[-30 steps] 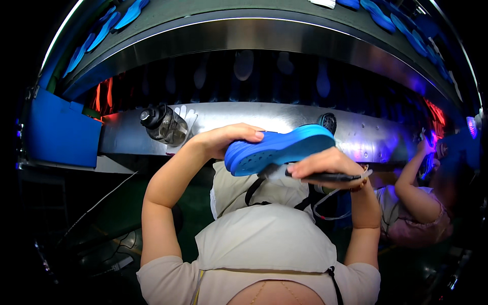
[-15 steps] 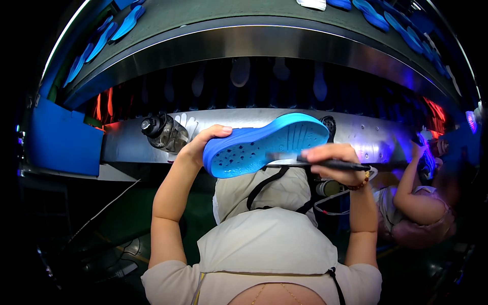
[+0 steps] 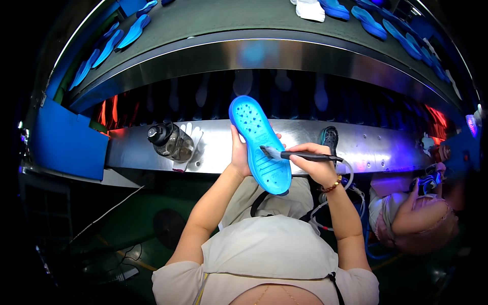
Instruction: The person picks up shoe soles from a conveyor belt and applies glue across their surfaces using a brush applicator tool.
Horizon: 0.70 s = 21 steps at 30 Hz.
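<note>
A blue shoe sole (image 3: 259, 133) stands nearly lengthwise in front of me, its perforated end far and its grooved end near. My left hand (image 3: 240, 156) is closed round it, thumb on the left edge and fingers showing past the right edge. In my right hand (image 3: 316, 166) is a black-handled brush (image 3: 301, 155), pinched like a pen. Its pale bristles lie against the sole's inner face, about the middle. A pale tube (image 3: 349, 173) runs down from the brush's back end. Wet-looking shine shows on the sole.
A metal ledge (image 3: 218, 145) crosses ahead, bearing a dark bottle (image 3: 172, 142), white gloves (image 3: 195, 140) and a dark shoe-shaped piece (image 3: 329, 138). Beyond it, a green conveyor (image 3: 229, 20) carries several blue soles (image 3: 368, 23). A co-worker (image 3: 417, 218) sits at the right.
The sole has turned from lying crosswise to nearly lengthwise, its grooved end swinging toward me. My left hand moved right and my right hand moved slightly left, the brush still on the sole.
</note>
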Available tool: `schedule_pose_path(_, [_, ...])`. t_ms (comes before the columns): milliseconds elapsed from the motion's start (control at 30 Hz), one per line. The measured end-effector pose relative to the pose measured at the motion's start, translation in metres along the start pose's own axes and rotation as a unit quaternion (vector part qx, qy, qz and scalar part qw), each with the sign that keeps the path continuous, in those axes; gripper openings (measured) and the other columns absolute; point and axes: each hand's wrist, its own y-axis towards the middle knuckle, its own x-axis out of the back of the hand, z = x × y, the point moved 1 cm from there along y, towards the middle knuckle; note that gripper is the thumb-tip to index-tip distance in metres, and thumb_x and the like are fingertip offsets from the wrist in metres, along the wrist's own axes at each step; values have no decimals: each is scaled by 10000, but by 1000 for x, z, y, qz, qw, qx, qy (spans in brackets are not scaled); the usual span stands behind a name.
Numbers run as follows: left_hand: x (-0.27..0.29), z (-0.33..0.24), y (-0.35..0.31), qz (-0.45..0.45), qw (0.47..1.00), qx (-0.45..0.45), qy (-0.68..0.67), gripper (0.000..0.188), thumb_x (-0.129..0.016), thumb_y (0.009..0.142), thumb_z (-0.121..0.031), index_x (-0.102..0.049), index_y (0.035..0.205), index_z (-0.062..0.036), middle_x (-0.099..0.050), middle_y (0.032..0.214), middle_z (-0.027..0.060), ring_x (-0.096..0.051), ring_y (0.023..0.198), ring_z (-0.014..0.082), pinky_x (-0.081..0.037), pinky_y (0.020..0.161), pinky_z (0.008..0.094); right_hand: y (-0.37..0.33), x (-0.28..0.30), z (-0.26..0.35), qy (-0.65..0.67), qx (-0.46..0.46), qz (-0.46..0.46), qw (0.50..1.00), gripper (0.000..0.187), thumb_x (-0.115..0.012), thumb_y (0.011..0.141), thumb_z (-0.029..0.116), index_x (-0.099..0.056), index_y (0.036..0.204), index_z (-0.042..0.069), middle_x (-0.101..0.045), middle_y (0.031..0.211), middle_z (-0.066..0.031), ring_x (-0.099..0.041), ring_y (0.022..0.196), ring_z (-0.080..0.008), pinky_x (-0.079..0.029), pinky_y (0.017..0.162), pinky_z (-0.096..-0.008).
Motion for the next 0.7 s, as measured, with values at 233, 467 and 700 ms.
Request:
schedule_pose_path(233, [-9,5,-3,-53,998,-33,12,898,-103,733,-766,-381,1230,-72,-516,1094,187,-511,1020,354,-407,877,499,2,-24,13,-195,241,-20,951,184,-656,672,57,-631,855,50,-636,803,-101,-618,702,-223,-482,644,-281])
schedule_pose_path(467, [-6,-13,-22,-8,996,-88,15,913,-104,706,-790,-383,1223,-91,-537,1029,178,-529,993,368,-443,842,497,-27,-12,48,-163,181,218,945,158,-653,692,84,-642,847,57,-640,775,-92,-621,705,-209,-482,648,-300])
schedule_pose_path(700, [-35,-7,-16,19,997,-79,17,963,-154,682,-814,-397,1210,-46,-559,995,181,-523,995,384,-416,872,498,-20,-21,51,-130,211,115,962,177,-672,676,35,-633,849,33,-647,831,-100,-627,769,-206,-485,697,-278])
